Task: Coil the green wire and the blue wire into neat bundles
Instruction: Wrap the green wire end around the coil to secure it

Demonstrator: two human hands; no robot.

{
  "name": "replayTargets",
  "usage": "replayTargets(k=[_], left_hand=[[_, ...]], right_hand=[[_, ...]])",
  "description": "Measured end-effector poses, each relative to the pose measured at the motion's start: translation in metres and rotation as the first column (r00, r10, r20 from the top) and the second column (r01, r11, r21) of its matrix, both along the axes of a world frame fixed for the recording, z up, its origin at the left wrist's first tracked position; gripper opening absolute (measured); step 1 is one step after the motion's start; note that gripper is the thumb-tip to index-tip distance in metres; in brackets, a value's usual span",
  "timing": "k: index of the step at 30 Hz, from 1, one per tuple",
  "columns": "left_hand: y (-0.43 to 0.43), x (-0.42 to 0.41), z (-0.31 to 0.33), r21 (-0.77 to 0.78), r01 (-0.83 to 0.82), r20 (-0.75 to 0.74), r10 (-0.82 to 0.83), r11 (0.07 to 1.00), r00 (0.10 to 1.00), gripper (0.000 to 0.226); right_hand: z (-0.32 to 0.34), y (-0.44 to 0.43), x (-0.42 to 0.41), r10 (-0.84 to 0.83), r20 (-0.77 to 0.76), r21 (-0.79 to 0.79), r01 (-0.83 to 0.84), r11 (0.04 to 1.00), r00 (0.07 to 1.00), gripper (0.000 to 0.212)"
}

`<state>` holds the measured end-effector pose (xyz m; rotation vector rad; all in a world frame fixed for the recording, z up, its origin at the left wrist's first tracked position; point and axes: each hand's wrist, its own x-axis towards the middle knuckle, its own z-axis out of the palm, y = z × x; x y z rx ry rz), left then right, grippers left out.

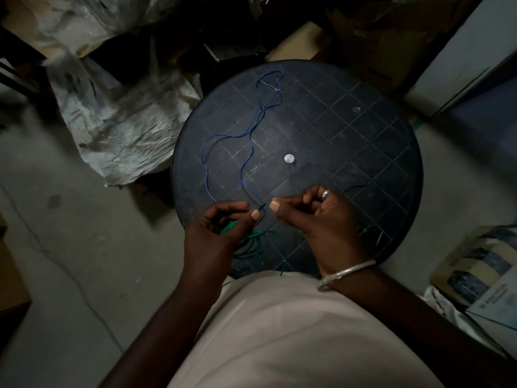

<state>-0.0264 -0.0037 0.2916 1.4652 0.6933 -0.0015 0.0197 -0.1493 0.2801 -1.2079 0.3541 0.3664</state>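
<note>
A round dark table with a grid pattern stands in front of me. The blue wire lies loose on it in long wavy loops from the far edge down to my hands. The green wire sits in coiled loops at the near edge, under my left hand, which pinches its green loops. My right hand is closed, thumb and finger pinched close to the left thumb; a thin dark wire end sticks up between the two hands. Which wire the right hand holds is too dim to tell.
A crumpled white plastic sack lies left of the table. Cardboard boxes stand behind it. A printed box sits on the floor at the right. A small silver disc marks the table's middle. Bare concrete floor is at the left.
</note>
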Motion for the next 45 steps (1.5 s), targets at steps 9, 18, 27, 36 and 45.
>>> replayTargets(k=[9, 18, 27, 36, 45], left_hand=[[0.003, -0.006, -0.002, 0.03, -0.01, 0.09, 0.008, 1.0, 0.996, 0.026], [0.0, -0.01, -0.004, 0.115, -0.019, 0.134, 0.003, 0.993, 0.991, 0.026], [-0.002, -0.01, -0.006, 0.188, -0.048, 0.159, 0.018, 0.981, 0.987, 0.024], [-0.001, -0.01, -0.007, 0.237, -0.069, 0.181, 0.026, 0.969, 0.983, 0.025], [-0.005, -0.008, -0.003, 0.135, 0.004, 0.149, -0.024, 0.991, 0.989, 0.014]], right_hand=[[0.002, 0.005, -0.004, 0.002, 0.057, -0.014, -0.001, 1.0, 0.998, 0.046], [0.003, 0.005, -0.006, 0.01, 0.061, -0.025, -0.009, 1.0, 0.998, 0.046], [0.004, 0.004, -0.006, 0.026, 0.026, -0.019, -0.025, 1.0, 0.999, 0.043], [0.004, 0.005, -0.005, 0.024, 0.014, -0.008, -0.024, 1.0, 1.0, 0.042], [0.0, 0.004, -0.002, -0.008, 0.068, -0.015, 0.009, 1.0, 0.998, 0.047]])
